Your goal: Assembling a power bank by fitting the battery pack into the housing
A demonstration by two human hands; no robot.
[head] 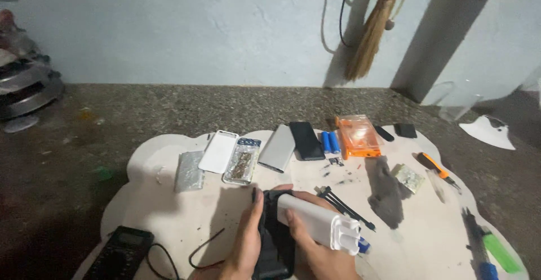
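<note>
Nearest, our left hand (pixel 248 240) closes around a black case (pixel 276 246) to steady it; our right hand (pixel 318 252) grips the white power bank (pixel 321 223) above it. Farther lie blue cells (pixel 331 142) and an orange box (pixel 357 136).

Single head view, downward, near floor mat (pixel 169 212)

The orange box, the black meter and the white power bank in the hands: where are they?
orange box (pixel 357 136), head view, middle of its clear lid.
black meter (pixel 120 253), head view, centre of its body.
white power bank (pixel 320 222), head view, middle of its long side.
</note>
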